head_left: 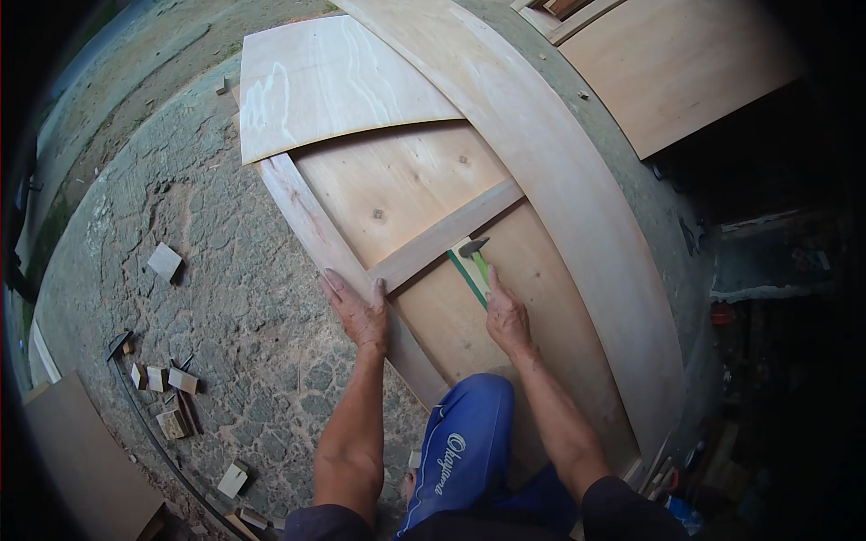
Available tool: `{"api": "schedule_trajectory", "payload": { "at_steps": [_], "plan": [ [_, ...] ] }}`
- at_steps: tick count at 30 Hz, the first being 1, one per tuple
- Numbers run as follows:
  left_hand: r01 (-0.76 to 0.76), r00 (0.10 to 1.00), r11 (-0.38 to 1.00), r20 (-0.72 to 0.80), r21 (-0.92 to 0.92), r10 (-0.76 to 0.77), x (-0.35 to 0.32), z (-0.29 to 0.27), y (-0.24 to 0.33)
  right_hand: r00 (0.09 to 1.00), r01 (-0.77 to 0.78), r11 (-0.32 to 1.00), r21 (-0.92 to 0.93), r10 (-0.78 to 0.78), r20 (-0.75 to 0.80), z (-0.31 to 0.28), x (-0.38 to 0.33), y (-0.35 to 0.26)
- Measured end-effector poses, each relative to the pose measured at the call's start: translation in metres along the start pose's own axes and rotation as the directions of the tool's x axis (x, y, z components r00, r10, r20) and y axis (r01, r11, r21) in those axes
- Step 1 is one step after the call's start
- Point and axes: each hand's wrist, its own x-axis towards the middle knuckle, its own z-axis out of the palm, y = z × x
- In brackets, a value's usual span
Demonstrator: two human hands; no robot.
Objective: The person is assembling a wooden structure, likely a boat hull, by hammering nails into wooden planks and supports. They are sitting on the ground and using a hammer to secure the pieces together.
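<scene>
Two bare hands work on a large, pale wooden door frame backed with plywood (424,194), which lies flat on a cracked grey concrete floor (216,288) and fills the middle of the view. Its long right stile (577,207) curves from the top centre down to the lower right, and its left stile (311,225) runs down to the person's knee in blue shorts (465,433). A loose thin plywood sheet (325,81) lies over the frame's far end, its near edge overhanging the left stile. Another plywood panel with a framed edge (677,63) lies beyond the right stile, with a strip of floor between them.

A narrow wooden cross rail (451,233) spans the frame diagonally between the two stiles. The left hand (356,311) rests flat across the left stile just below the rail's left end, its fingers spread slightly and pressed on the wood, fingertips reaching the outer edge. The right hand (507,317) rests on the lower plywood panel, its fingers curled around the green handle of a small hammer (476,257), whose dark head sits at the rail's near edge.

Open floor stretches to the left of the frame, broken by small wooden offcut blocks (167,397) scattered near a dark curved strip (144,415), and one square block (165,261) lying apart.
</scene>
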Motion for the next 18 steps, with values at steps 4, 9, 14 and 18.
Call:
{"api": "schedule_trajectory", "payload": {
  "at_steps": [4,9,14,18],
  "plan": [
    [-0.015,1.000,1.000,-0.001,-0.012,0.015,0.000,0.000,-0.002,0.997,-0.003,1.000,0.020,0.004,-0.081,0.003,0.006,-0.012],
    [-0.008,1.000,1.000,0.006,-0.001,0.008,0.001,-0.001,-0.003,0.997,-0.032,0.996,0.088,0.038,-0.068,-0.013,0.019,-0.024],
    [-0.038,0.999,0.999,-0.004,-0.013,0.037,0.000,0.004,-0.003,0.990,-0.141,0.990,0.013,0.140,0.019,0.004,0.016,-0.024],
    [-0.008,1.000,1.000,-0.005,-0.004,0.008,0.001,0.000,-0.002,0.994,-0.001,0.993,0.118,0.014,-0.112,0.000,0.014,-0.028]
  ]
}}
